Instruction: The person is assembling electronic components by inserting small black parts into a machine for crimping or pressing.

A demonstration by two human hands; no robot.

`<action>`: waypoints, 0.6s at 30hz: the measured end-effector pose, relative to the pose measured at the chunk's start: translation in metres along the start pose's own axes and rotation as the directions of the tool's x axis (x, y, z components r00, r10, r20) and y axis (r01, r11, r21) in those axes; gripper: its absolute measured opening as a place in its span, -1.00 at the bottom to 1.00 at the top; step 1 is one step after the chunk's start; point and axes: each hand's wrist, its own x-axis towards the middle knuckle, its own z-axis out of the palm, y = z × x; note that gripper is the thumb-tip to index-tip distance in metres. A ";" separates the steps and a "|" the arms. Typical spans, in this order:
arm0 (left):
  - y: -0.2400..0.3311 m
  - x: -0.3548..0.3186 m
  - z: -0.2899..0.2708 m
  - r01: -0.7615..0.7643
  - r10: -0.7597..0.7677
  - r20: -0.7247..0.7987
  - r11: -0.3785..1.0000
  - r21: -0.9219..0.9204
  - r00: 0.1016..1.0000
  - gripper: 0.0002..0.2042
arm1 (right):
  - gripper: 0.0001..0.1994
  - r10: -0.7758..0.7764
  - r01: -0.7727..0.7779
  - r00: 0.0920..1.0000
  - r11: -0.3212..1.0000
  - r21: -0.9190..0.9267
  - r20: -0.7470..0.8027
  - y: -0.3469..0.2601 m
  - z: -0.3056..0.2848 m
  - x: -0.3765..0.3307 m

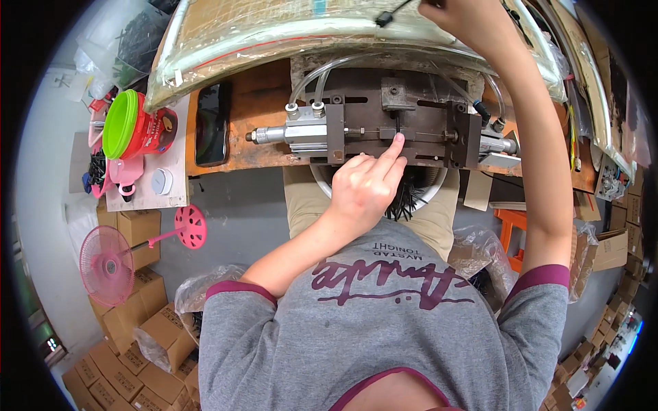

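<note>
My left hand reaches up to the metal clamping fixture with its index finger stretched out and other fingers partly bent. The fingertip touches a small dark block at the fixture's middle, where a thin black piece stands behind it. My right hand is raised at the top edge, its fingers curled and partly cut off by the frame. Near them lies a small black part with a thin stem; whether the fingers hold it is unclear. A silver air cylinder sits at the fixture's left, another at its right.
A white basin of black strips rests on my lap. Clear hoses arch over the fixture. A phone, a red tub and a green one stand left. A plastic-covered tray lies behind; a pink fan stands below left.
</note>
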 end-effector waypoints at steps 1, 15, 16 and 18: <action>0.001 0.001 -0.003 0.029 -0.028 0.026 0.998 -0.052 0.999 -0.68 | -0.74 0.051 -0.051 0.998 0.999 0.018 -0.020 -0.007 -0.007 -0.010; 0.013 0.027 -0.056 0.131 -0.223 -0.037 0.692 -0.710 0.974 -0.71 | -0.67 -0.146 0.223 0.866 0.969 0.108 -0.479 -0.083 0.008 -0.118; 0.012 0.023 -0.053 0.114 -0.185 -0.051 0.776 -0.620 0.981 -0.71 | -0.66 -0.095 0.179 0.868 0.975 0.129 -0.487 -0.082 0.008 -0.121; 0.009 0.016 -0.048 0.072 -0.109 -0.068 0.908 -0.413 0.992 -0.71 | -0.64 0.004 0.096 0.866 0.980 0.175 -0.499 -0.079 0.007 -0.128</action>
